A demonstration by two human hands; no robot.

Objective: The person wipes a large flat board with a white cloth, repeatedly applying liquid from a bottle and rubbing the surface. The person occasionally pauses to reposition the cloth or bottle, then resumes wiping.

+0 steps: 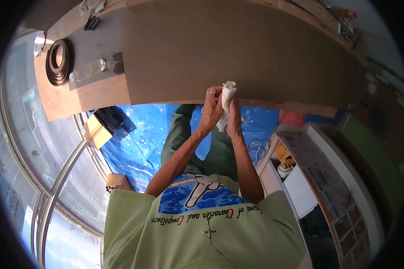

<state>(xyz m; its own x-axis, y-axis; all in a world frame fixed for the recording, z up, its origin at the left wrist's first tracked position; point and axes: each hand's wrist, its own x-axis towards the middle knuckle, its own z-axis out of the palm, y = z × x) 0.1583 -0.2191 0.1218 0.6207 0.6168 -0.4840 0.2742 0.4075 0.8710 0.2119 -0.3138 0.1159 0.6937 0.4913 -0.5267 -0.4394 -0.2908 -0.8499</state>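
Both my hands grip a rolled or folded white cloth [226, 104], held lengthwise at the near edge of a large brown panel [202, 50]. My left hand [211, 111], with a ring on one finger, is on the cloth's left side, its fingertips near the upper end. My right hand [234, 117] is wrapped along the right side. The cloth's upper end is ragged and stands over the panel's edge; its lower end hangs above my legs. Parts of the fingers are hidden behind the cloth.
A coil of dark strip [58, 64], a clear bottle [89, 70] lying on its side and a small black object [92, 23] are on the table's left part. Blue sheeting [141, 134] covers the floor. Cardboard boxes [97, 132] stand by the windows at left; a shelf unit [301, 188] stands at right.
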